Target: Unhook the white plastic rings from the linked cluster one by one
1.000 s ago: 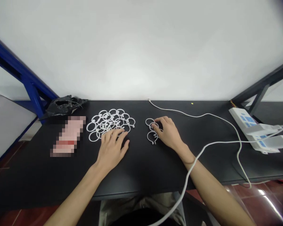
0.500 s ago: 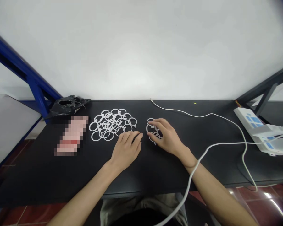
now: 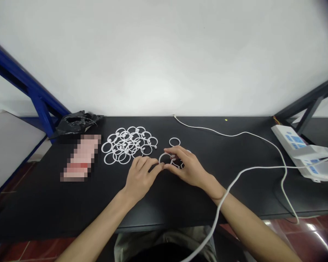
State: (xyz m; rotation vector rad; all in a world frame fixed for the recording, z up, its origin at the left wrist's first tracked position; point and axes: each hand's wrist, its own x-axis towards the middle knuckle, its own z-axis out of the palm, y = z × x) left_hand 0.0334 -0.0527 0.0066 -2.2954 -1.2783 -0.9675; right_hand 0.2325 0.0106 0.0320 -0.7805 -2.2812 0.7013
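A white ring [image 3: 164, 154] with a small knob stands tilted between my two hands, just above the black table. My left hand [image 3: 140, 174] pinches its near left edge with thumb and fingertips. My right hand [image 3: 190, 163] curls around its right side, the thumb low and the index finger reaching over the top. More white rings lie partly hidden under the right palm. Just beyond that hand, a single white ring [image 3: 174, 142] rests flat. Left of my hands spreads a pile of overlapping white rings [image 3: 123, 157], each with a small knob.
A crumpled black plastic bag [image 3: 78, 122] and a blurred pink packet [image 3: 82, 156] lie at the left. A white power strip [image 3: 292, 140] sits at the right. One white cable [image 3: 244, 132] runs along the back; another cable [image 3: 221, 205] crosses above my right forearm.
My right hand has shifted slightly left and nearer to me, bringing a white ring up off the small group. My left hand has closed in to meet it at the ring.
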